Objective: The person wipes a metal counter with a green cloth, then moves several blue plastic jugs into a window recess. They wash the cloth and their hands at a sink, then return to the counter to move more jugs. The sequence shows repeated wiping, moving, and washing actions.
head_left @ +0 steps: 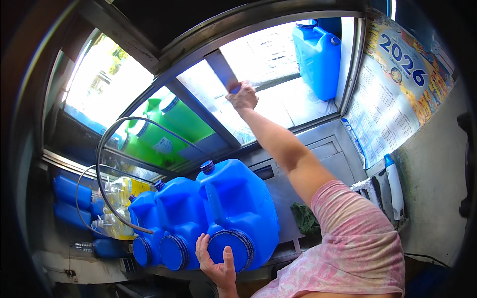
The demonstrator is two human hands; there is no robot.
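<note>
Three blue water jugs (pixel 238 198) stand in a row in front of me, each with a wide round cap low on the front and a small cap on top. My left hand (pixel 218 265) is open, fingers apart, beside the wide cap (pixel 233 251) of the nearest jug; whether it touches cannot be told. Stretched up and forward, my right hand (pixel 242 97) is closed on the upright metal edge of a sliding window (pixel 222 69). A bit of blue shows at its fingers, too small to name. My forearm hides the lower part of that edge.
Another blue jug (pixel 318 59) stands beyond the window at right. Green containers (pixel 169 124) show behind the left pane. A curved hose (pixel 102 164) arches beside the jugs, near clear bottles (pixel 117 193). A calendar (pixel 392 94) hangs on the right wall; dark green cloth (pixel 305 218) lies below my arm.
</note>
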